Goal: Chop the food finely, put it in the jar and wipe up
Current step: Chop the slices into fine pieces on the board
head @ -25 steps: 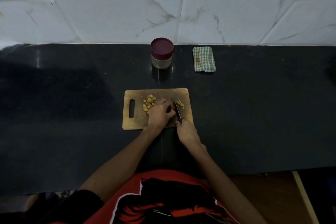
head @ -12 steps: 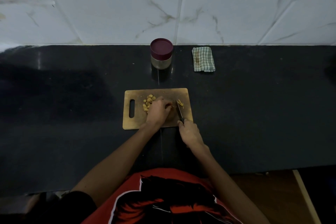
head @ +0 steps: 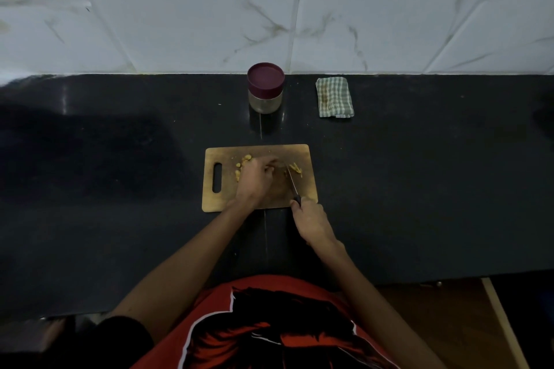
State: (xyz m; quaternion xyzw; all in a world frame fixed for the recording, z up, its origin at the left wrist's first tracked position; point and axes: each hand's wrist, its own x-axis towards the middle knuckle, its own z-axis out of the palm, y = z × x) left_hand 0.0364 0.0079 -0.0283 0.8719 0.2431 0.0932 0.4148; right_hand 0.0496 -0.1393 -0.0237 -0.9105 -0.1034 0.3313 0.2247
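A wooden cutting board [head: 215,198] lies on the black counter. Yellow chopped food [head: 244,160] sits at its upper left, and a smaller yellow heap [head: 296,168] lies right of the blade. My left hand [head: 254,180] rests on the board with its fingers curled over a piece of food that is mostly hidden. My right hand [head: 311,219] grips the handle of a knife [head: 292,181], whose blade points away along the board beside my left fingers. A jar [head: 265,87] with a maroon lid stands closed behind the board.
A folded green checked cloth [head: 335,96] lies at the back right of the jar, near the white marble-tiled wall. The dark counter [head: 419,174] stretches wide on both sides of the board. My red shirt fills the bottom of the view.
My right hand has drawn back toward the board's near edge with the knife. My left hand has shifted slightly left over the food.
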